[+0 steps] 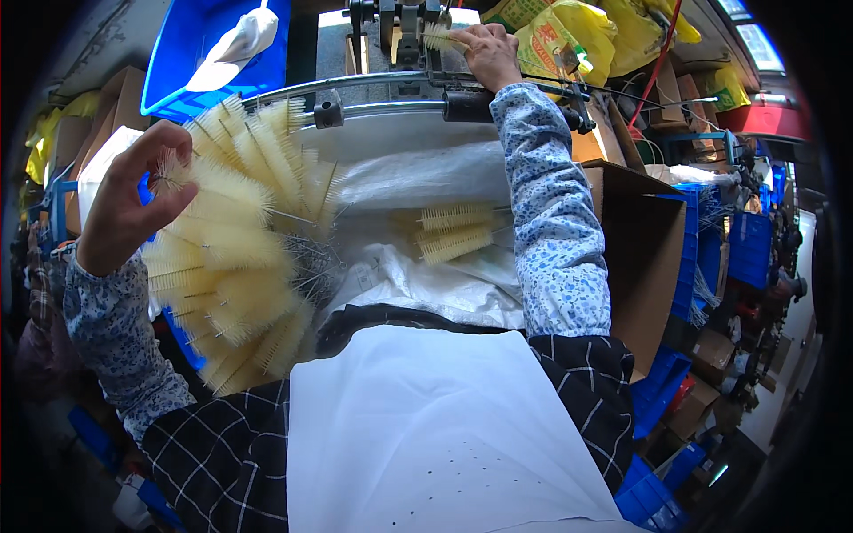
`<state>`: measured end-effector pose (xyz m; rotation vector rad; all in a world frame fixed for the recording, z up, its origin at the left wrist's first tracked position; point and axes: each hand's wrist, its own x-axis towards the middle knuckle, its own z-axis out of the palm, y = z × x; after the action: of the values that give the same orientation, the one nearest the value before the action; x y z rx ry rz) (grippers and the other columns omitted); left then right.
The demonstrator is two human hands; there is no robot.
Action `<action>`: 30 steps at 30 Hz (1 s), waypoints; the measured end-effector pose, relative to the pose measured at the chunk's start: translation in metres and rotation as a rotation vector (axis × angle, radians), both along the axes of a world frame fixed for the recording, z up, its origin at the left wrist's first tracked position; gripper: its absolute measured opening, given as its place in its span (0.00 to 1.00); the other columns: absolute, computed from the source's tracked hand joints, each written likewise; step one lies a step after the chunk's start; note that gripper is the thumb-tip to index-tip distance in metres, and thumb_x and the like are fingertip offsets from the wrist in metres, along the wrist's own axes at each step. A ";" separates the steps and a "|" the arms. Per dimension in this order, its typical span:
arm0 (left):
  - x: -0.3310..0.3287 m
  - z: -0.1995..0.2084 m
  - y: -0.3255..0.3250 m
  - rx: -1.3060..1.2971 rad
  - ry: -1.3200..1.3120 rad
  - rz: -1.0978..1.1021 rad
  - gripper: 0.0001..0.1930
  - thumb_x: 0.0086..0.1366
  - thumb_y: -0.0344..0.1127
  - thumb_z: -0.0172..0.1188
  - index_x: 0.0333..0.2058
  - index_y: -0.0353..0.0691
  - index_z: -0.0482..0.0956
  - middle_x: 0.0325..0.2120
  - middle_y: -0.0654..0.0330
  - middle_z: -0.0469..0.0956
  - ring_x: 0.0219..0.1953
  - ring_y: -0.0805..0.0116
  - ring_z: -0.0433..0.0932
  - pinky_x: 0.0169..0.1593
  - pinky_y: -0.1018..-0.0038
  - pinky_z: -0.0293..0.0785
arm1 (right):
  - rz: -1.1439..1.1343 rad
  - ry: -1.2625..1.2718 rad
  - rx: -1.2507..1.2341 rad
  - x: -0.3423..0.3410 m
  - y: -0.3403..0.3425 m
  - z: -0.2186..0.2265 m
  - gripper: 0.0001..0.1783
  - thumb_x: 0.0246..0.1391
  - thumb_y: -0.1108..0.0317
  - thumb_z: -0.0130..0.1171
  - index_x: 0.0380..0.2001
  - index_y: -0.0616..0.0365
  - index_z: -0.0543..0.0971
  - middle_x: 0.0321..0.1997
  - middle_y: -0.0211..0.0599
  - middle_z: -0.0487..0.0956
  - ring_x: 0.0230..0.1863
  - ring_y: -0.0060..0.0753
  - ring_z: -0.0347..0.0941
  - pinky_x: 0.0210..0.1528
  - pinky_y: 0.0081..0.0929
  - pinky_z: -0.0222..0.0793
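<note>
My left hand (pixel 133 191) is raised at the left with thumb and fingers curled round the end of a pale bristle brush (pixel 169 171), which I see nearly end-on. Beside it fans out a big pile of cream-coloured tube brushes (pixel 240 249), their twisted wire stems pointing inward to the right. Up at the machine (pixel 409 35), my right hand (pixel 490 58) is closed on another bristle brush (pixel 439 37), whose bristles stick out left of my fingers towards the metal head. The far end of that brush is hidden.
Several loose brushes (pixel 455 229) lie on white plastic sheeting (pixel 409 178) before me. A metal rail (pixel 382 108) crosses in front of the machine. A blue bin (pixel 169 67) holds a white cap (pixel 235 49). Yellow bags (pixel 569 44) and an open cardboard box (pixel 640 258) stand right.
</note>
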<state>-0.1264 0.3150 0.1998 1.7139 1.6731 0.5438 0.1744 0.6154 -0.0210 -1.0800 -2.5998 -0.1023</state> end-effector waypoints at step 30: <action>0.010 0.043 -0.013 0.307 0.224 -0.063 0.17 0.43 0.30 0.56 0.36 0.40 0.67 0.29 0.60 0.66 0.34 0.70 0.66 0.42 0.74 0.64 | -0.283 0.322 -0.100 -0.010 -0.029 0.000 0.19 0.41 0.62 0.56 0.39 0.54 0.75 0.38 0.34 0.74 0.42 0.37 0.70 0.40 0.40 0.60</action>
<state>-0.1165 0.3020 0.2430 2.1075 1.7521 0.6242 0.1648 0.5868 -0.0206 -1.3693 -2.1770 0.1282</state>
